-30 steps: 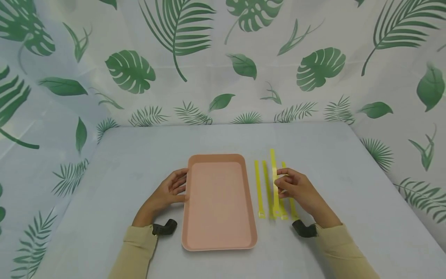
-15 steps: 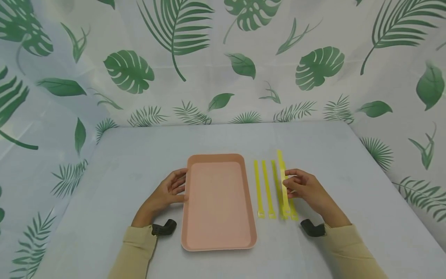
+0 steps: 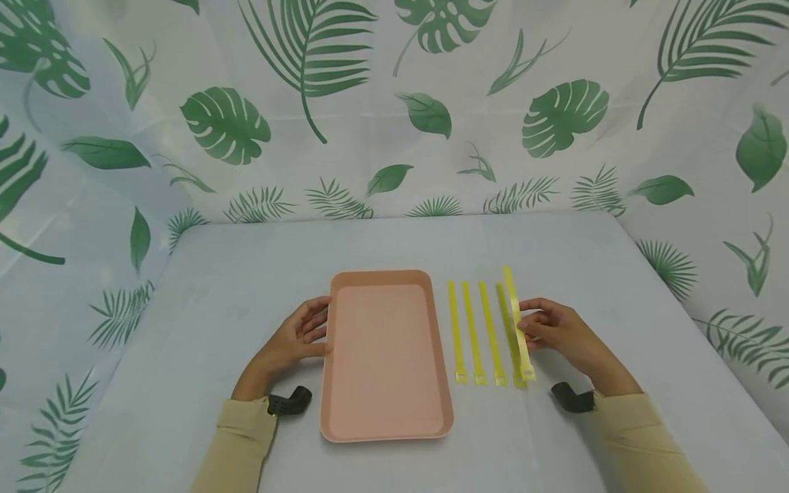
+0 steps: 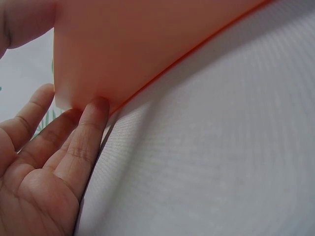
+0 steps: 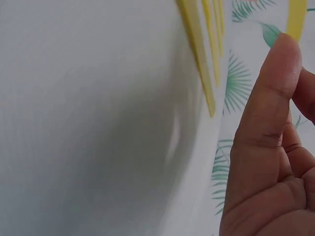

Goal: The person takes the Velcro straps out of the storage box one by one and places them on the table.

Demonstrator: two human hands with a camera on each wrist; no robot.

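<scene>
My right hand pinches a yellow strap between thumb and fingers, its slotted end toward me. In the head view this strap is just right of several similar yellow straps, which lie side by side on the table. The right wrist view catches a piece of the held strap past the fingertip. At the pink tray's left side, my left hand rests its fingertips and thumb on the outer wall. The left wrist view shows those fingers loosely extended against the tray wall.
A white cloth covers the table under everything. Behind it and to both sides hangs a curtain printed with green leaves. A black wrist camera is strapped on the left wrist, and another camera on the right.
My right hand has moved steadily to the right, carrying the pinched strap across above the lying straps to their right side. The left hand and the tray have stayed put.
</scene>
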